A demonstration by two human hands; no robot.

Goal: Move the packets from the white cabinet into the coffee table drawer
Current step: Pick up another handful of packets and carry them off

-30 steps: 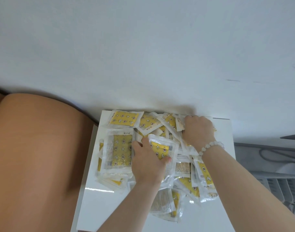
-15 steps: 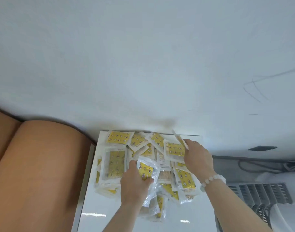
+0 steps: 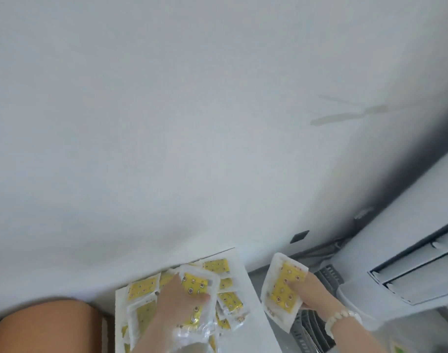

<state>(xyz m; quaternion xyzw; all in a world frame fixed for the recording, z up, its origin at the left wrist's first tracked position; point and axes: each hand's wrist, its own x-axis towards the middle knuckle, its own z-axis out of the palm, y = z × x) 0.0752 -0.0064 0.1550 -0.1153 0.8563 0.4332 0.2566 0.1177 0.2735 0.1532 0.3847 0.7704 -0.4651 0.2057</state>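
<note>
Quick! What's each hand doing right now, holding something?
Left hand: grips a clear plastic packet with a yellow printed sheet inside, over the pile.
Right hand: holds another such yellow packet, out beside the white cabinet top.

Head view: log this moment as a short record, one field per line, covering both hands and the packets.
surface: white cabinet, set against a pale wall
pile: yellow packets heaped on the cabinet
left hand: fingers grip the top packet over the pile
right hand: holds the lifted packet in the air, past the cabinet's right edge
wrist: pale bead bracelet on the right arm
drawer: not in view
</note>
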